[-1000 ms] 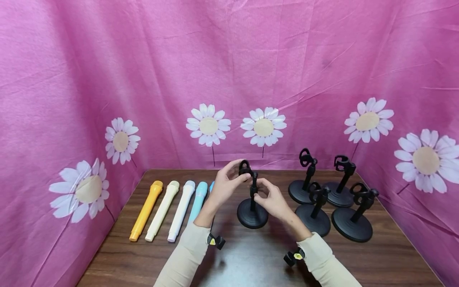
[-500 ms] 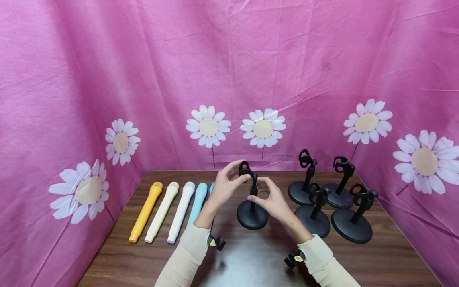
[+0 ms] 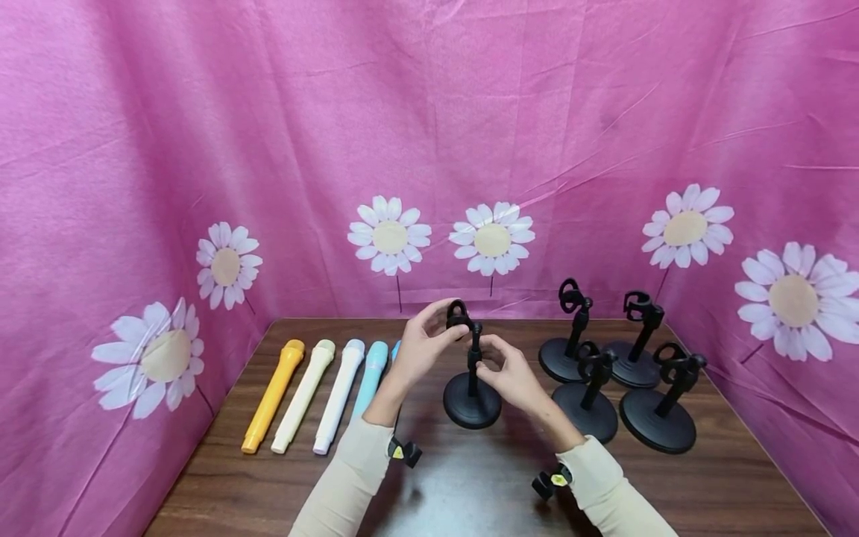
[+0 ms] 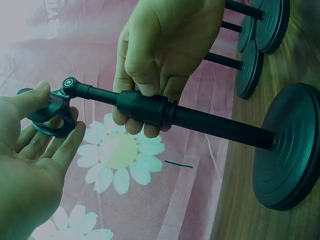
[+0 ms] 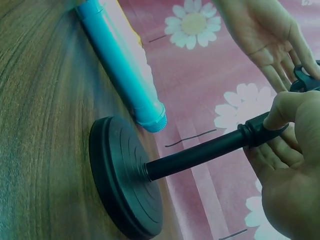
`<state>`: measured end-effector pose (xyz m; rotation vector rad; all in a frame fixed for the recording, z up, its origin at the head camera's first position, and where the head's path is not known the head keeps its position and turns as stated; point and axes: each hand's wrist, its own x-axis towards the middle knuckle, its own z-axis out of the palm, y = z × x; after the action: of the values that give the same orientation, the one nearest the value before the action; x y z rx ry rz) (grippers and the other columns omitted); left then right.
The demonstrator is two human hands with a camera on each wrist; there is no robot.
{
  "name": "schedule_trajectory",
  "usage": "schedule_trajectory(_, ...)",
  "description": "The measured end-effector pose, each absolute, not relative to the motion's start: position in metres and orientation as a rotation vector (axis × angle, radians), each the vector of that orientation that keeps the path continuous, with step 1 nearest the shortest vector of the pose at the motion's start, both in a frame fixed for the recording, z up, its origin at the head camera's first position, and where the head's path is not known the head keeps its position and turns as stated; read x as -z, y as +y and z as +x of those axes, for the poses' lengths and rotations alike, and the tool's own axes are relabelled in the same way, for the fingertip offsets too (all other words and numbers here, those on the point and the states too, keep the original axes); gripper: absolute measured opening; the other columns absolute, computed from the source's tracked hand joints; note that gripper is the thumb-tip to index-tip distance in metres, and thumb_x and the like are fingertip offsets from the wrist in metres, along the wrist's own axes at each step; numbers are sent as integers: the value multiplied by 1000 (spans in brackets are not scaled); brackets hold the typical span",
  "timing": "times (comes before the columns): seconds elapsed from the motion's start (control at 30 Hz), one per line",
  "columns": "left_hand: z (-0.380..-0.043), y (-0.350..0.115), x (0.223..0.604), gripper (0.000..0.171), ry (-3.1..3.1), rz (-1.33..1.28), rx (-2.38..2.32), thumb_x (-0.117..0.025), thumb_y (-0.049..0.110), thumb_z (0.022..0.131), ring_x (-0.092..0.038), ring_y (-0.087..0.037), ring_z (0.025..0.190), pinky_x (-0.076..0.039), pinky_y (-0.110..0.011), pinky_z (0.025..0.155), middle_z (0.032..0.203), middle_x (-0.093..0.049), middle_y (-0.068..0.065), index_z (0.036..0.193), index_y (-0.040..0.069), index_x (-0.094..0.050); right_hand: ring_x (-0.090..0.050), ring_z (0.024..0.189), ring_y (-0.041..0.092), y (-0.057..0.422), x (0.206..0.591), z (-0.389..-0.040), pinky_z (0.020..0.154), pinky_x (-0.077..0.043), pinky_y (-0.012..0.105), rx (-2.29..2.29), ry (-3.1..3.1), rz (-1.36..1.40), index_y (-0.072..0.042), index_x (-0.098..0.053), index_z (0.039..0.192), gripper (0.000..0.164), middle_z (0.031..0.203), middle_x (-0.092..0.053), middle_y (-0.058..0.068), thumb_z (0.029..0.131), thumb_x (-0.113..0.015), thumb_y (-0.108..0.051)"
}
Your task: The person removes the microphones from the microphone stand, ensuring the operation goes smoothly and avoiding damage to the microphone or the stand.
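Note:
A black desktop microphone stand (image 3: 472,406) stands upright on its round base in the middle of the table. My left hand (image 3: 419,349) holds the ring-shaped clip (image 4: 55,125) at its top between thumb and fingers. Around the thick collar (image 4: 142,107) halfway up the stem, my right hand (image 3: 515,379) has its thumb on one side and its fingers curled on the other. The left wrist view shows that right thumb pressed against the collar. In the right wrist view the stand's base (image 5: 125,175) sits flat on the wood.
Left of the stand lies a row of microphones: orange (image 3: 273,395), pale yellow (image 3: 303,397), white (image 3: 338,397), light blue (image 3: 371,377) and a blue one mostly behind my left arm. Several more black stands (image 3: 661,418) are grouped at the right. A pink flowered cloth (image 3: 429,112) hangs behind the table (image 3: 470,492).
My right thumb slid across the collar to the left, then came back to the right, the fingers shifting with it. The left hand and the stand have stayed in place.

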<state>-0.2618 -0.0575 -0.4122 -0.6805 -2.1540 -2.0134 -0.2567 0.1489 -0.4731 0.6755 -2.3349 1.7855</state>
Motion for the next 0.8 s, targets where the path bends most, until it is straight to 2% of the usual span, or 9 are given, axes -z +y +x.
schedule_trajectory(0.1, -262, -58, 412, 51, -2156, -678, 2007, -77, 18, 100, -68, -25, 128, -51, -44, 116, 135, -71, -13, 149, 15, -62, -70, 117, 26, 149, 472, -257, 103, -58, 35, -1821, -2327, 693, -3, -67, 128, 37, 127, -73, 17, 94, -63, 13)
schedule_trajectory(0.3, -262, -58, 414, 51, -2162, -665, 2025, -77, 19, 100, -68, -25, 128, -51, -44, 116, 135, -72, -12, 149, 17, -62, -70, 117, 19, 151, 473, -256, 102, -56, 27, -1844, -2307, 713, -3, -67, 129, 37, 128, -73, 18, 95, -65, 11)
schedule_trajectory(0.5, -261, -58, 420, 50, -2160, -659, 2057, -78, 18, 100, -70, -22, 125, -58, -35, 106, 133, -73, -12, 148, 21, -63, -69, 116, 12, 152, 475, -257, 103, -54, 22, -1820, -2313, 709, 0, -66, 130, 36, 128, -73, 18, 95, -66, 10)
schedule_trajectory(0.63, -261, -58, 426, 50, -2135, -666, 2113, -77, 16, 100, -72, -19, 120, -60, -30, 98, 130, -72, -15, 147, 15, -62, -68, 116, 11, 152, 476, -257, 104, -55, 24, -1807, -2313, 705, 6, -64, 131, 36, 128, -73, 20, 95, -66, 10)
schedule_trajectory(0.8, -260, -56, 437, 50, -2110, -680, 2137, -75, 10, 101, -71, -19, 122, -59, -30, 101, 133, -70, -19, 148, 4, -59, -68, 117, 13, 153, 476, -257, 105, -55, 30, -1815, -2312, 692, 7, -64, 131, 36, 127, -72, 23, 95, -66, 11)
